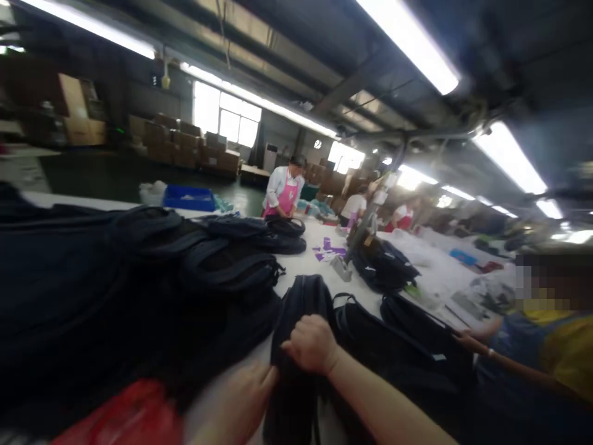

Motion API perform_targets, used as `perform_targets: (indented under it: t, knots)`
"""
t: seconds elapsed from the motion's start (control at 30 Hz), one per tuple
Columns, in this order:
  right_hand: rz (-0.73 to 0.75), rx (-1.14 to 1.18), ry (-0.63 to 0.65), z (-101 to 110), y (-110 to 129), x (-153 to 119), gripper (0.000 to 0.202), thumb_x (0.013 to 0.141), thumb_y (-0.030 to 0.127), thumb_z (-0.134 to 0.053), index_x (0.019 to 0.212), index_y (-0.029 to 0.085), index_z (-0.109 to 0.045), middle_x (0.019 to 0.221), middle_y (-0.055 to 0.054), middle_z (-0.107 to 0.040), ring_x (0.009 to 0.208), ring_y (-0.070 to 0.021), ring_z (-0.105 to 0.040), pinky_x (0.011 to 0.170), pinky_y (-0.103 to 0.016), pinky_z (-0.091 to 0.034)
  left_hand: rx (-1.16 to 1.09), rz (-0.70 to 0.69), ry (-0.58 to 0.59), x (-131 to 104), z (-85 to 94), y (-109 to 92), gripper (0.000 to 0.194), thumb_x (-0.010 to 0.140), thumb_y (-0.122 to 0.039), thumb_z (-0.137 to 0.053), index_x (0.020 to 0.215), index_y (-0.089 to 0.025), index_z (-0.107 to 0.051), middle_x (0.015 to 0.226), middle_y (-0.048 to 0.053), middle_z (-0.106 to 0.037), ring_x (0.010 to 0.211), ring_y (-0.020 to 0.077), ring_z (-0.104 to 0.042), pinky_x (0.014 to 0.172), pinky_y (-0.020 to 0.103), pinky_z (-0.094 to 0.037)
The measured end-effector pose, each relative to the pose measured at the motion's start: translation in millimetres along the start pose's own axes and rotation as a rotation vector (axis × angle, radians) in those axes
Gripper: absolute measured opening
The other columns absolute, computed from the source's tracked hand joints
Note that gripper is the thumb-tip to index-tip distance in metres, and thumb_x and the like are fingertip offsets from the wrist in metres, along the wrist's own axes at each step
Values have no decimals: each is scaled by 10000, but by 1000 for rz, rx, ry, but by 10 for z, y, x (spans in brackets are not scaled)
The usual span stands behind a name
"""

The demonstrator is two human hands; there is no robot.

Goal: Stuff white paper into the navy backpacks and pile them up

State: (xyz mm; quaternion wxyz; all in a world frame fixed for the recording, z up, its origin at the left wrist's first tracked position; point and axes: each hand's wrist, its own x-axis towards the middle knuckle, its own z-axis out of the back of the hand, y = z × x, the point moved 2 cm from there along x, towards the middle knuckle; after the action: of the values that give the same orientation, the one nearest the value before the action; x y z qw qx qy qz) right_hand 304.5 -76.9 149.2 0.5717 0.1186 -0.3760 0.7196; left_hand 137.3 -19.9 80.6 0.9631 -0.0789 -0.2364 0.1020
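A dark navy backpack stands in front of me on the white table. My right hand is closed in a fist against it, gripping its dark fabric. Smeared by motion, my left hand holds the same backpack by its near left side, fingers curled at its edge. A red sleeve covers my left forearm. To the right lies another dark backpack, apart from my hands.
A large pile of dark backpacks fills the left. Close on the right, a person in yellow handles a dark bag. Across the table stands a person in a pink apron. A blue bin, purple pieces and a slanted metal post are farther off.
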Motion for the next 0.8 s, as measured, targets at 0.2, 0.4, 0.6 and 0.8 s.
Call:
perform_targets:
  t: [0.2, 0.4, 0.6, 0.8]
  knots:
    - [-140, 111, 97, -8, -380, 24, 454, 984, 369, -434, 573, 199, -523, 570, -37, -514, 615, -158, -431, 634, -330, -254, 132, -113, 337, -176, -136, -29, 165, 880, -78, -484, 975, -137, -604, 895, 85, -659, 788, 212, -633, 631, 316, -492]
    - [-149, 78, 119, -72, -355, 2, 459, 982, 370, -456, 566, 189, -528, 588, -33, -545, 628, -152, -432, 660, -329, -261, 120, -56, 508, -488, -663, 27, 201, 893, -81, -451, 1023, -124, -597, 922, 100, -649, 816, 262, -644, 620, 359, -508]
    - [-125, 90, 151, -167, -234, 17, 464, 976, 385, -473, 567, 181, -555, 605, -35, -572, 639, -148, -448, 664, -331, -255, 8, 103, 646, -703, -1086, -75, 296, 905, -54, -392, 1103, -64, -612, 997, 195, -651, 934, 305, -646, 726, 408, -523]
    - [-144, 124, 147, -125, -218, 48, 454, 971, 373, -486, 563, 185, -552, 611, -34, -579, 642, -148, -458, 661, -337, -256, -74, 192, 732, -589, -1110, -233, 377, 881, -22, -377, 1147, -85, -637, 1093, 200, -675, 982, 293, -666, 780, 400, -536]
